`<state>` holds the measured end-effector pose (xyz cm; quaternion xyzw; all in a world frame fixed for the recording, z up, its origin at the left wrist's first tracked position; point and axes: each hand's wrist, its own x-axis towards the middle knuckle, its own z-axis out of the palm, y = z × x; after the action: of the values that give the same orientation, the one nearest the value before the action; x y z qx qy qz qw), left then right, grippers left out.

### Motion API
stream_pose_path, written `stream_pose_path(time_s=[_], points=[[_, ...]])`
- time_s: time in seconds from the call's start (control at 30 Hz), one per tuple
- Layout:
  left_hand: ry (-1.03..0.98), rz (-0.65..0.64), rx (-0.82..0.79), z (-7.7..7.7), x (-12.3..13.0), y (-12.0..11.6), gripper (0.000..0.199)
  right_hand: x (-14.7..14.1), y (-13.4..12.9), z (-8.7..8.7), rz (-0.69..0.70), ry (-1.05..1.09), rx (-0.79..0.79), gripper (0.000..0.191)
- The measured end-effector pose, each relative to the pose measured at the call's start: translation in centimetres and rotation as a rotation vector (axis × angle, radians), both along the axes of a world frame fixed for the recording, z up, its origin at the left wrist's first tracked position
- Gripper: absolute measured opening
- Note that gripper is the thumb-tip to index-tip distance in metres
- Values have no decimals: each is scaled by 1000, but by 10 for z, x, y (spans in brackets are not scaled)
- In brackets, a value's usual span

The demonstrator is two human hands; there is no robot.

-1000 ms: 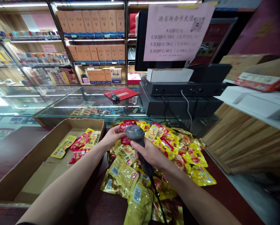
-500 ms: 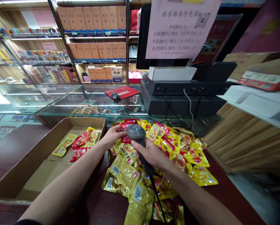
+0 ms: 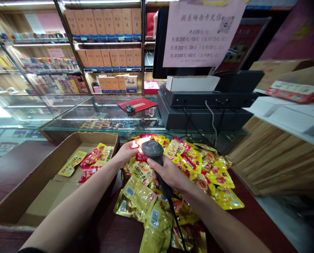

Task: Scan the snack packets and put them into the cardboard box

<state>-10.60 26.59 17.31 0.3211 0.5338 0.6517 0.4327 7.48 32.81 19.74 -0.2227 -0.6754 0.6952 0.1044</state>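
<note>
My right hand (image 3: 167, 174) is shut around the black handle of a corded handheld barcode scanner (image 3: 153, 149), whose grey head points forward at my left hand (image 3: 127, 153). That hand holds a red and yellow foil snack packet (image 3: 141, 141), partly hidden behind the scanner head, and a bright glow lies on it. Under both hands spreads a heap of yellow foil snack packets (image 3: 222, 186). Left of the heap, a cardboard box (image 3: 45, 165) holds several similar packets (image 3: 72, 163).
The heap and box rest on a dark wooden counter (image 3: 120, 235). Beyond stands a glass display case (image 3: 101, 119) with a red mat and computer mouse (image 3: 129, 108) on top. A black register unit (image 3: 204, 117) with cables stands behind the heap, under a paper price sign (image 3: 204, 33).
A bright glow now shows on the packet in my left hand, and the blue light on the scanner head no longer shows. My hands have barely moved.
</note>
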Motion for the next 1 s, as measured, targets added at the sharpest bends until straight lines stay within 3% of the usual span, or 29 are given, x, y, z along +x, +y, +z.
stream_pose_path(time_s=[0.47, 0.7, 0.83, 1.0], points=[[-46, 34, -28, -3, -3, 2, 45, 1, 0, 3, -2, 10, -28, 32], [-85, 79, 71, 17, -13, -4, 42, -7, -7, 20, -7, 41, -5, 32], [-55, 122, 89, 39, -27, -31, 40, -26, -23, 34, 58, 54, 4, 32], [25, 300, 19, 57, -64, -99, 47, -54, -51, 43, 150, 96, 35, 31]])
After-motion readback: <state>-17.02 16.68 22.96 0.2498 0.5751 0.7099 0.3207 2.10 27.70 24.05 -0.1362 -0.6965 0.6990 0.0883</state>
